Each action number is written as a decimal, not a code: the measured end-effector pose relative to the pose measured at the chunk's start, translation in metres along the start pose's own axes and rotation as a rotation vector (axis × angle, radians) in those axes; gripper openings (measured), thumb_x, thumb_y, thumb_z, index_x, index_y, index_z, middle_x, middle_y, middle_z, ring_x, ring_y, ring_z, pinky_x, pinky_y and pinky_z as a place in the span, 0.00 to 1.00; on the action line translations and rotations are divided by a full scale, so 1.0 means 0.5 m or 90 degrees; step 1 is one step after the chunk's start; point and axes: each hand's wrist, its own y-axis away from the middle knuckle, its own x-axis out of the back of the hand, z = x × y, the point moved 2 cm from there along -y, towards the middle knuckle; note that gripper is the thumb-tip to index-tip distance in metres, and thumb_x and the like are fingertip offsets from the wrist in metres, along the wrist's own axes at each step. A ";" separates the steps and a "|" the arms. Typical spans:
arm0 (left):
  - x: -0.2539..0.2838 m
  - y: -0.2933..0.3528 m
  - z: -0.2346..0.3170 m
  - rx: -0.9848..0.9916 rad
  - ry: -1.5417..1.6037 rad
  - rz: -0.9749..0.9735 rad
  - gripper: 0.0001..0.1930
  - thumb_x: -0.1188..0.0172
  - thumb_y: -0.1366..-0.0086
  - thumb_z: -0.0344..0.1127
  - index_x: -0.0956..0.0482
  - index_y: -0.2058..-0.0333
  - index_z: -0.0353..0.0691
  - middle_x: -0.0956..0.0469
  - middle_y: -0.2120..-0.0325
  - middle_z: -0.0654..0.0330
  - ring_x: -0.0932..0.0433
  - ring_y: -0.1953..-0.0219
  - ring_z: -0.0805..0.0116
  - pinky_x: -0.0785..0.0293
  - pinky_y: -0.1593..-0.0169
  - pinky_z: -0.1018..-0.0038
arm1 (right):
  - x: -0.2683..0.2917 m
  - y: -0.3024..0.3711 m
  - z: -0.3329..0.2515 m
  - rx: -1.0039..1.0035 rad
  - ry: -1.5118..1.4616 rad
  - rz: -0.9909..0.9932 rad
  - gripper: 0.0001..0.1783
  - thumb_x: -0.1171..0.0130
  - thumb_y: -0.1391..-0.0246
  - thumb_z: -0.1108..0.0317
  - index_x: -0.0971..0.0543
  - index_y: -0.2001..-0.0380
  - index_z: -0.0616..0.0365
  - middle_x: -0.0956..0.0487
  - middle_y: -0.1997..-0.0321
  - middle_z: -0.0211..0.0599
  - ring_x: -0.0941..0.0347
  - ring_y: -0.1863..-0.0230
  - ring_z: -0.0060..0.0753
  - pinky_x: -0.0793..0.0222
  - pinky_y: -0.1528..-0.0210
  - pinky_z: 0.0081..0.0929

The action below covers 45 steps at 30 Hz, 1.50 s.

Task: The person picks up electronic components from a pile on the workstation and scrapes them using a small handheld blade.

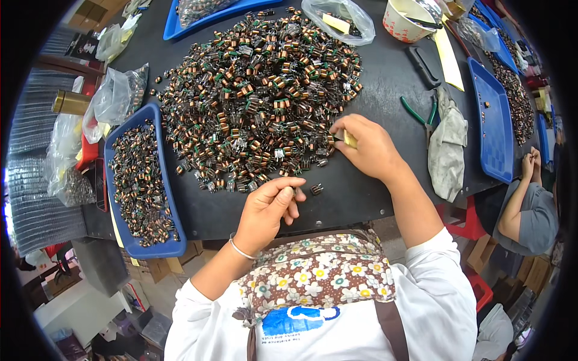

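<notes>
1. One floral-print apron [319, 277] spans the near side, over the person's white shirt [433, 289].
2. At the worktop's [355, 195] near edge, the left hand [265, 210] has thumb and forefinger pinched together on what looks like a small dark part, mostly hidden; a pale bangle [241, 248] circles its wrist.
3. One loose coil [316, 189] lies on the worktop just right of those fingertips, apart from the pile.
4. Slightly farther and to the right, the right hand [368, 147] curls with its fingertips close together at the pile's right edge. Something yellow [350, 139] shows among the fingers; whether it is gripped or worn, I cannot tell.
5. On the left, a blue tray [158, 250] holds many copper-wound coils.
6. Beyond the hands, a broad pile of copper-wound coils [265, 90] spreads across the middle.
7. Right of the pile lie a crumpled grey cloth [447, 156] and green-handled pliers [415, 112]; another blue tray [497, 129] sits farther right, near a co-worker's grey sleeve [536, 219].
8. At the far side stand a clear plastic bag [360, 33] and a red-patterned white bowl [404, 27].
</notes>
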 end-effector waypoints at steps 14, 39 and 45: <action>0.005 -0.012 -0.018 -0.039 -0.189 -0.042 0.17 0.51 0.34 0.31 0.32 0.48 0.33 0.26 0.60 0.57 0.26 0.62 0.74 0.29 0.61 0.81 | -0.031 0.012 0.017 0.014 0.001 -0.016 0.12 0.37 0.60 0.74 0.24 0.69 0.53 0.26 0.73 0.36 0.27 0.71 0.41 0.31 0.69 0.32; -0.002 -0.112 0.024 -0.038 -0.207 -0.205 0.17 0.58 0.32 0.29 0.36 0.46 0.33 0.25 0.58 0.52 0.26 0.55 0.64 0.31 0.48 0.70 | -0.015 -0.014 0.051 -0.025 -0.073 -0.026 0.14 0.34 0.66 0.76 0.25 0.72 0.56 0.25 0.65 0.37 0.26 0.62 0.40 0.30 0.60 0.30; 0.015 -0.054 -0.027 -0.123 -0.155 -0.056 0.11 0.60 0.31 0.31 0.34 0.54 0.33 0.23 0.63 0.54 0.24 0.58 0.69 0.29 0.51 0.74 | -0.020 0.002 0.060 -0.016 -0.105 -0.028 0.11 0.35 0.62 0.76 0.27 0.73 0.60 0.27 0.72 0.38 0.29 0.71 0.34 0.34 0.67 0.25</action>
